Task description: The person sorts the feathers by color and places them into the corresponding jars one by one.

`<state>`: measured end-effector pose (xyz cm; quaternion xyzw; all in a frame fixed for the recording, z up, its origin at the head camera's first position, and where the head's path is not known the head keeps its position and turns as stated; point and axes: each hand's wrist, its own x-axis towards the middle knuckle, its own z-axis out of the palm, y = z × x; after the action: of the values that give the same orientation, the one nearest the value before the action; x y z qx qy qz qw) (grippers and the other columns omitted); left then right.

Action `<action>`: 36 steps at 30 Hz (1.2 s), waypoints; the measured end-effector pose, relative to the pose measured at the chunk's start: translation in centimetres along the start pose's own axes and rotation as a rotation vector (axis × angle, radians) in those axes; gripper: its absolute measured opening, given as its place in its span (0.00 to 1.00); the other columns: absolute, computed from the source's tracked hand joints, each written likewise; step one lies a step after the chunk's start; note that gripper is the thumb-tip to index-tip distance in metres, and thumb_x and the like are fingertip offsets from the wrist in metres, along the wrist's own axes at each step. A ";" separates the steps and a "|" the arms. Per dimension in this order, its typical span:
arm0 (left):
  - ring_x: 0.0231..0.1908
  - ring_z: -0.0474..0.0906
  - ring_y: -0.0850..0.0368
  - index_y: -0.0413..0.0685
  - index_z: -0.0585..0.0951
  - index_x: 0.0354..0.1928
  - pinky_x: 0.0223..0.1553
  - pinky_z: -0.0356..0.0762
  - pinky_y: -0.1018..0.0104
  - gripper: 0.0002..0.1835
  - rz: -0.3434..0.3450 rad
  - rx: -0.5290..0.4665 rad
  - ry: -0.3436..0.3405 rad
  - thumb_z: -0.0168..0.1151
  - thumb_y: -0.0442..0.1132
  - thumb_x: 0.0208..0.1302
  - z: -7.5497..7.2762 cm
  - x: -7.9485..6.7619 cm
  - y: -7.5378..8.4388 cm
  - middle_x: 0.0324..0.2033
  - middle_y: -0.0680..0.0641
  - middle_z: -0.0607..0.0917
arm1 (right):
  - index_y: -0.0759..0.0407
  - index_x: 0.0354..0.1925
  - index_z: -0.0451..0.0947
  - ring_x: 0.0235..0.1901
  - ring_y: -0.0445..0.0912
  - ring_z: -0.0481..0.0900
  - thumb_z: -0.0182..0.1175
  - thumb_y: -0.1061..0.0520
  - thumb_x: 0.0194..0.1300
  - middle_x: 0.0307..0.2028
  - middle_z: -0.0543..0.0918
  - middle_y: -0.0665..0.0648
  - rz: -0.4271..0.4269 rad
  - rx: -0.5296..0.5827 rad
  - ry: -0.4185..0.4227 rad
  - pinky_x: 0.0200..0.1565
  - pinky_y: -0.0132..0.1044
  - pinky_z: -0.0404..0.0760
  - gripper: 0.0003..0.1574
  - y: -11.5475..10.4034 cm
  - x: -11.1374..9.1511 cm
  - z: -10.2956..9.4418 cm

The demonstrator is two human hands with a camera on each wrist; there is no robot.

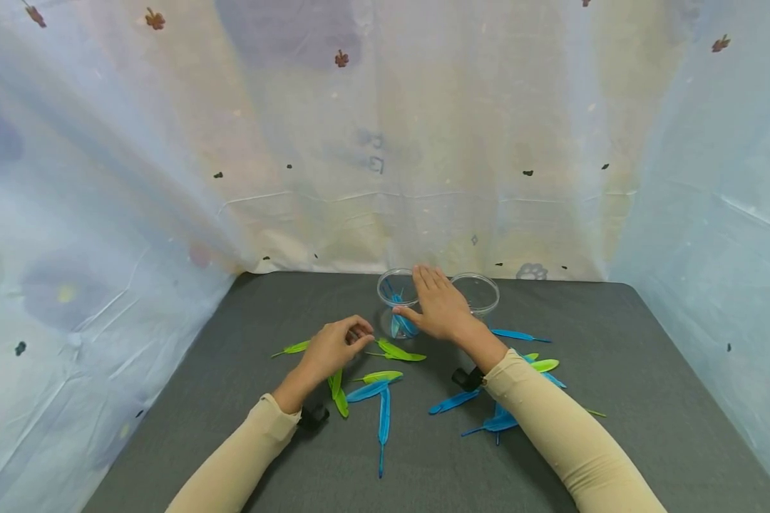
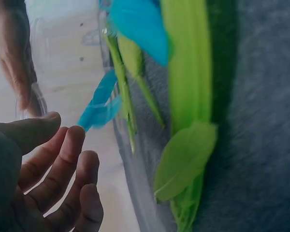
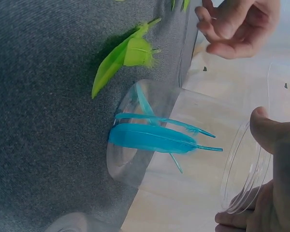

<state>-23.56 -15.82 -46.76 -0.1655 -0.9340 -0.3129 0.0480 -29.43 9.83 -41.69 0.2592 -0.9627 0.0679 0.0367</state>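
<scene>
My right hand [image 1: 441, 310] holds the upper right side of a clear plastic jar [image 3: 193, 186], thumb on the near side of its rim and fingers across the far side. Several blue feathers [image 3: 152, 138] stand inside that jar. To the left, my left hand [image 1: 334, 347] hovers over the table with loosely bent fingers and nothing between them. Green feathers [image 1: 398, 351] lie just right of it, and another green pair [image 1: 337, 392] is below it. In the left wrist view, the blue feathers near its fingertips overlap the jar behind.
A second clear jar [image 1: 498, 293] stands right of the first, partly behind my right hand. Blue feathers [image 1: 383, 420] lie at the middle front. More blue feathers [image 1: 454, 402] and green ones [image 1: 545, 365] are scattered around my right forearm. A patterned curtain [image 1: 436, 142] hangs behind the grey table [image 1: 622, 399].
</scene>
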 end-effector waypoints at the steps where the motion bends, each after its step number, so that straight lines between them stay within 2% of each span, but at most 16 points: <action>1: 0.35 0.83 0.64 0.58 0.87 0.49 0.33 0.83 0.64 0.05 0.007 0.010 -0.010 0.70 0.46 0.76 0.1 -0.1 0.1 0.39 0.57 0.89 | 0.68 0.86 0.43 0.85 0.59 0.46 0.50 0.25 0.80 0.85 0.51 0.68 0.000 -0.001 0.002 0.84 0.52 0.41 0.63 0.0 0.0 0.0; 5: 0.35 0.82 0.64 0.60 0.87 0.47 0.35 0.83 0.63 0.03 0.036 0.028 -0.054 0.71 0.45 0.75 0.4 -0.3 0.4 0.38 0.59 0.88 | 0.68 0.85 0.44 0.85 0.59 0.47 0.50 0.25 0.80 0.84 0.51 0.68 -0.002 -0.003 0.007 0.84 0.52 0.41 0.63 0.1 0.0 0.1; 14: 0.34 0.81 0.66 0.60 0.87 0.45 0.36 0.81 0.66 0.03 0.130 -0.003 -0.182 0.71 0.46 0.75 1.0 -0.7 0.8 0.38 0.60 0.87 | 0.68 0.86 0.42 0.85 0.59 0.46 0.50 0.26 0.80 0.85 0.49 0.68 0.004 0.013 -0.010 0.84 0.49 0.38 0.63 0.0 -0.1 0.0; 18: 0.31 0.80 0.66 0.59 0.88 0.46 0.32 0.80 0.67 0.04 0.165 -0.015 -0.234 0.71 0.46 0.75 1.4 -0.7 1.0 0.38 0.61 0.87 | 0.68 0.86 0.42 0.85 0.60 0.46 0.50 0.27 0.81 0.85 0.48 0.68 0.001 0.015 -0.009 0.85 0.48 0.38 0.62 0.0 -0.2 0.0; 23: 0.29 0.78 0.69 0.61 0.88 0.45 0.31 0.79 0.67 0.04 0.162 -0.003 -0.289 0.71 0.48 0.75 1.9 -0.9 1.1 0.35 0.64 0.85 | 0.69 0.85 0.43 0.85 0.61 0.47 0.52 0.28 0.81 0.85 0.50 0.69 -0.003 0.023 0.001 0.85 0.48 0.37 0.62 0.1 -0.2 0.1; 36: 0.28 0.78 0.70 0.64 0.87 0.41 0.32 0.79 0.68 0.05 0.171 0.006 -0.360 0.73 0.52 0.72 2.6 -0.9 1.3 0.31 0.67 0.85 | 0.68 0.86 0.43 0.85 0.60 0.46 0.51 0.27 0.80 0.85 0.49 0.69 -0.004 0.036 0.004 0.84 0.47 0.36 0.62 0.1 -0.3 0.0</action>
<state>-22.24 -13.59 -48.26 -0.2975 -0.9109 -0.2703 -0.0930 -29.28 10.08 -41.75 0.2617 -0.9607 0.0856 0.0340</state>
